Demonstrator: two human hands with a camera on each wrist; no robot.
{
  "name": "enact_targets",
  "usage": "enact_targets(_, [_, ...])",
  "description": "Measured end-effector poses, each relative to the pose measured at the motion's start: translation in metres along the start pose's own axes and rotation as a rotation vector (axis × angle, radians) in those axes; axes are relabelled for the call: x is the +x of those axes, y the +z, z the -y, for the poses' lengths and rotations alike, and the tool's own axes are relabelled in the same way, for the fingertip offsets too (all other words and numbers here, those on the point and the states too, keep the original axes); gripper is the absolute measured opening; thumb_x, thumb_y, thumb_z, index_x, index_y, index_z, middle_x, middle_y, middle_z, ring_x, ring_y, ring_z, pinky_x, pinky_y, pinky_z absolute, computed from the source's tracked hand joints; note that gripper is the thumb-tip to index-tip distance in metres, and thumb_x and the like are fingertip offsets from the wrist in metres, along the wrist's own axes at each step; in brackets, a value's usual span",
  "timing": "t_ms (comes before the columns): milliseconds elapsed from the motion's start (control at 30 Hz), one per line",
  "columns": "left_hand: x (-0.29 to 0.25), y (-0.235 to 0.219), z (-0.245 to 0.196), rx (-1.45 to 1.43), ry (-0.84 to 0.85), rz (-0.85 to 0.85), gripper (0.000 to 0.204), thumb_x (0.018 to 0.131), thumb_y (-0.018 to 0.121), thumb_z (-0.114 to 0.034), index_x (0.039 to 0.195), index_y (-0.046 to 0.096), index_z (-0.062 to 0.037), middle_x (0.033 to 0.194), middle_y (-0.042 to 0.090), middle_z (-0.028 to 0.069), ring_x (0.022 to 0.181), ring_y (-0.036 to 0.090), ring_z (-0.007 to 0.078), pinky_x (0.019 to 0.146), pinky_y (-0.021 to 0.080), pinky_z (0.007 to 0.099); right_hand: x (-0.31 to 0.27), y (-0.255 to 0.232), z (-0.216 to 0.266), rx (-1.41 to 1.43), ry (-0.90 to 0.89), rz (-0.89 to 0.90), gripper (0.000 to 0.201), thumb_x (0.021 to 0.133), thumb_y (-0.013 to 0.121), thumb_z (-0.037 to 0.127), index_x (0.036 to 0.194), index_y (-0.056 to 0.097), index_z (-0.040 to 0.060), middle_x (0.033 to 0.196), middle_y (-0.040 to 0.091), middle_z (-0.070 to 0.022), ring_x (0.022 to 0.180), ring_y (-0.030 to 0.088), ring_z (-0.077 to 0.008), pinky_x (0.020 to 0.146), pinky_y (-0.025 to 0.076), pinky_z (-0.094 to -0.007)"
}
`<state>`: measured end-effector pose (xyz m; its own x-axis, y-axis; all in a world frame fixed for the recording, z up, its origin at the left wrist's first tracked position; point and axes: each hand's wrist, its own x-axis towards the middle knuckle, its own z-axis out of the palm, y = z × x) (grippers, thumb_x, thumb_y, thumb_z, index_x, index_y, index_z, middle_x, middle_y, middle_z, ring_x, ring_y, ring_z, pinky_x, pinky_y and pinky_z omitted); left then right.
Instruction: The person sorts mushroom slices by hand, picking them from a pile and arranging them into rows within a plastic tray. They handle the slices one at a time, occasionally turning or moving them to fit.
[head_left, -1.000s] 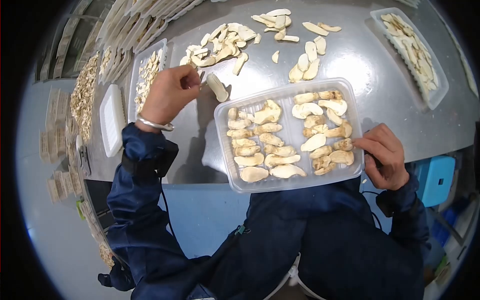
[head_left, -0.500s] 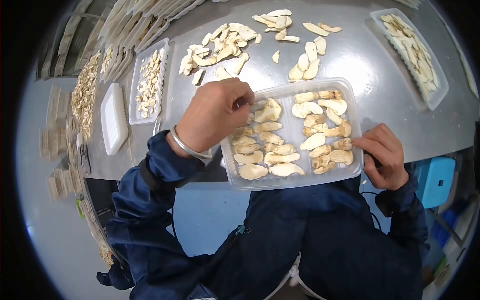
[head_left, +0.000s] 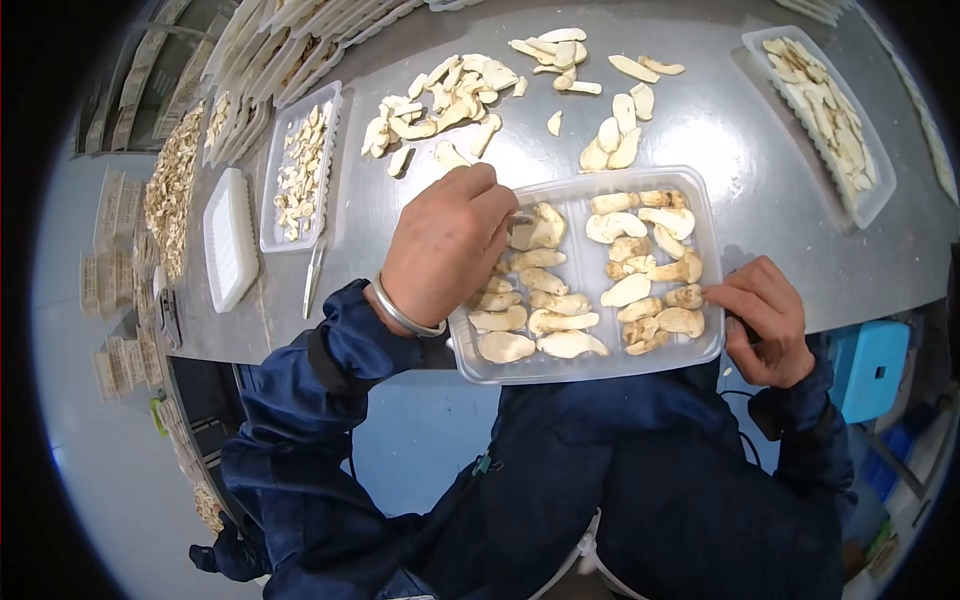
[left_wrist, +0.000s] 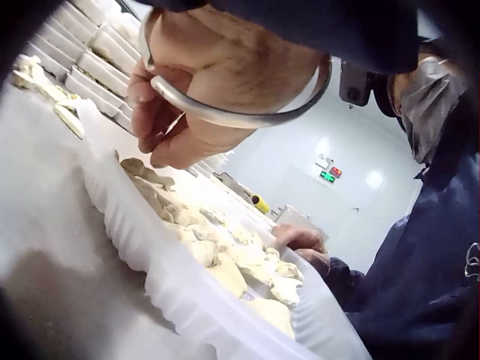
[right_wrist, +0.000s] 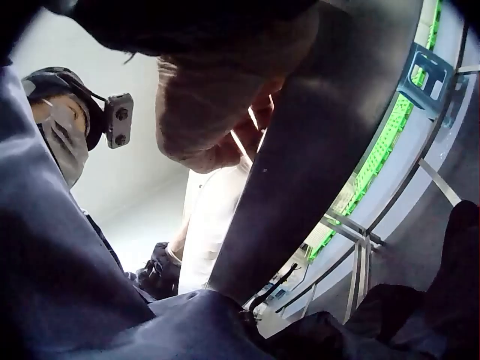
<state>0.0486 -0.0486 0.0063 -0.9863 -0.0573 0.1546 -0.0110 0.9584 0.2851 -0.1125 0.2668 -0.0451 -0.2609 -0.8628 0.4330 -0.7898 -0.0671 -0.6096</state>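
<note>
In the head view, a clear plastic tray (head_left: 585,375) holds sliced mushrooms in two groups. My left hand (head_left: 452,235), wearing a silver bangle, is over its upper left part. In the left wrist view, that hand's thumb and fingers (left_wrist: 169,146) pinch a brownish mushroom slice (left_wrist: 146,174) low at the tray's end. The hand covers several neighbouring slices in the head view. My right hand (head_left: 768,325) grips the tray's right rim, index finger over the edge and thumb below. Dark shadow obscures its grip in the right wrist view.
Loose mushroom slices (head_left: 455,100) lie behind the tray on the metal table (head_left: 700,110). Another filled tray (head_left: 865,205) stands at right. At left are a tray of small pieces (head_left: 333,140), a white lid-like tray (head_left: 230,245), a knife (head_left: 314,275) and stacked trays (head_left: 290,40).
My left hand has moved right and toward me, from beside the loose slices to the tray's upper left part, carrying a mushroom slice. My right hand has stayed on the rim.
</note>
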Motion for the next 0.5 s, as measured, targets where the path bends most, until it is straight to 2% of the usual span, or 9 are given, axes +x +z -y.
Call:
enact_targets(67, [0.002,0.001,0.002,0.044,0.045,-0.045,0.013,0.08,0.07,-0.003,0.092,0.065,-0.0034,0.091,0.059,0.0118,0.087,0.062,0.0335,0.073,0.052,0.0443,0.0,0.0,0.0,-0.003,0.001,-0.001,0.047,0.063,0.06,-0.006,0.108,0.071,-0.0026,0.088,0.066,-0.0154,0.075,0.058,-0.0302,0.068,0.048,-0.0389])
enact_targets(167, [0.005,-0.002,0.006,0.03,0.027,-0.14,0.015,0.08,0.071,-0.001,0.094,0.065,-0.0035,0.09,0.059,0.0115,0.087,0.063,0.0315,0.073,0.052,0.0414,-0.001,0.0,0.0,-0.011,0.006,0.002,0.046,0.063,0.06,-0.006,0.108,0.071,-0.0024,0.088,0.066,-0.0154,0.075,0.058,-0.03,0.068,0.047,-0.039])
enact_targets(300, [0.002,-0.022,0.006,-0.177,-0.191,-0.039,0.018,0.082,0.077,0.0,0.098,0.069,-0.0015,0.09,0.059,0.0065,0.081,0.059,0.0194,0.073,0.049,0.0316,0.0,0.0,0.0,-0.006,0.005,0.002,0.045,0.064,0.06,-0.006,0.108,0.071,-0.0023,0.088,0.066,-0.0153,0.075,0.058,-0.0298,0.068,0.047,-0.039])
enact_targets(400, [-0.004,-0.017,0.013,-0.257,-0.144,0.002,0.011,0.079,0.075,-0.004,0.089,0.069,-0.0021,0.09,0.061,0.0094,0.087,0.062,0.0291,0.074,0.051,0.0384,0.0,0.001,-0.001,-0.01,0.005,0.002,0.045,0.064,0.06,-0.006,0.108,0.071,-0.0024,0.089,0.066,-0.0153,0.075,0.058,-0.0298,0.068,0.047,-0.039])
enact_targets(500, [-0.004,-0.011,0.01,-0.141,-0.034,-0.02,0.011,0.077,0.076,-0.005,0.086,0.07,-0.0024,0.087,0.059,0.0087,0.085,0.06,0.0292,0.073,0.049,0.0397,0.0,0.0,-0.001,-0.006,0.0,0.0,0.045,0.064,0.06,-0.007,0.108,0.071,-0.0025,0.089,0.066,-0.0153,0.075,0.058,-0.0297,0.068,0.047,-0.0388])
